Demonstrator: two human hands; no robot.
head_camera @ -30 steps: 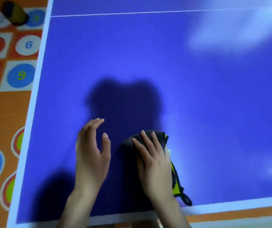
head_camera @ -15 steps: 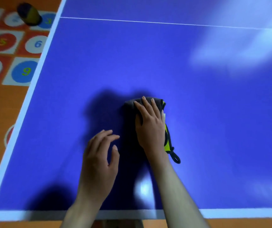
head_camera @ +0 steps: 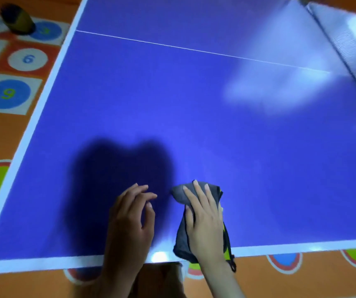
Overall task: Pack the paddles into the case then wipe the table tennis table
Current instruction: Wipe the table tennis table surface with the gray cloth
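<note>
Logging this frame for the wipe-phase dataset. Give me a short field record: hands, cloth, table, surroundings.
right hand: flat on the cloth, fingers straight, pressing it to the table
left hand: beside the cloth, fingers loosely bent, holding nothing; contact with the table unclear
cloth: grey with yellow-green trim, bunched, near end hanging over the table's near edge
table: blue top, white border, thin white centre line
paddles, case: not in view
floor mat: orange, numbered circles 6 and 9 on the left
</note>
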